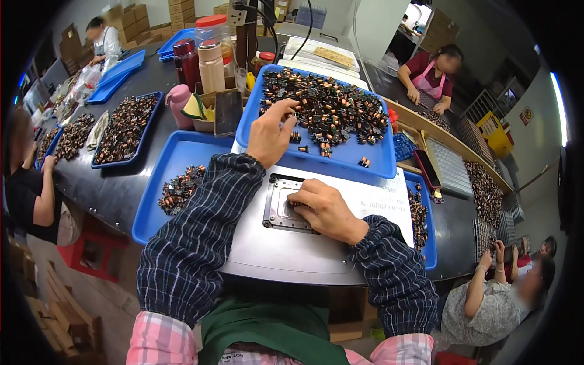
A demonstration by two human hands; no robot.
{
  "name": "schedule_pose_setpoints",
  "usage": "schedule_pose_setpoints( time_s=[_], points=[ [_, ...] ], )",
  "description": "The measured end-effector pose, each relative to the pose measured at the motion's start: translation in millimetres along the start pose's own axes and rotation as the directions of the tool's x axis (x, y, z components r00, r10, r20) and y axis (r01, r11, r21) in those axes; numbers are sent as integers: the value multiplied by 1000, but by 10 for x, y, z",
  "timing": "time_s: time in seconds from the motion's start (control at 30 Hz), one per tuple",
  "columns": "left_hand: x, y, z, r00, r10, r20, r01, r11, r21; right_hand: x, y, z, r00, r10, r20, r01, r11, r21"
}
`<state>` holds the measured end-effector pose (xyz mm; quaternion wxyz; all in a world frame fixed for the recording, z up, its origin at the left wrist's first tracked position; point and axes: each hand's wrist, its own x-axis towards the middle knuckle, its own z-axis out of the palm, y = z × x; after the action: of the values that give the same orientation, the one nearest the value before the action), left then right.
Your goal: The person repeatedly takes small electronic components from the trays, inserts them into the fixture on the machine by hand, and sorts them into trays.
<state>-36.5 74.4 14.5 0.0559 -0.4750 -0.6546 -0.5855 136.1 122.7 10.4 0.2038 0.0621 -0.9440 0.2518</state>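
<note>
Co-worker (30,198) in black at far left, one arm stretched to the dark desk (115,188). Well past that arm, a blue tray (149,128) heaped with small parts (126,121). Next, nearer the front, a second blue tray (152,219) with a smaller pile, and a pink bottle (178,103) just behind.

Then the left hand (272,135), in a dark checked sleeve cover, over the front left of a large blue tray (377,161); within, a loose spread of copper-and-black components (331,109), a few strays toward the near edge. Left grip half curled, fingertips beside the spread; cannot tell whether anything is pinched.

In front of the large tray, a silver machine top (292,261) with a screwed-down metal plate (274,210). Over the plate, the right hand (328,210), grip bunched nearly closed, with a dark bit (296,204) at the fingertips; cannot tell whether held or merely touched.

Farther right, another blue tray (431,243) of parts, a phone (427,169), then a pale gridded tray (448,167).
</note>
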Motion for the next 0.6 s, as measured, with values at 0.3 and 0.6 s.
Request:
schedule_pose_setpoints(
  time_s=[0.3, 0.6],
  points=[
    [-103, 76, -150, 852, -486, 193, 491, 618, -614, 11, -20, -16, 1000, 3, 13, -3, 1000, -25],
    [-302, 159, -294, 836, -432, 338, 544, 732, -411, 21, 199, -365, 890, 444, 102, -344, 509, 789]
  ],
)
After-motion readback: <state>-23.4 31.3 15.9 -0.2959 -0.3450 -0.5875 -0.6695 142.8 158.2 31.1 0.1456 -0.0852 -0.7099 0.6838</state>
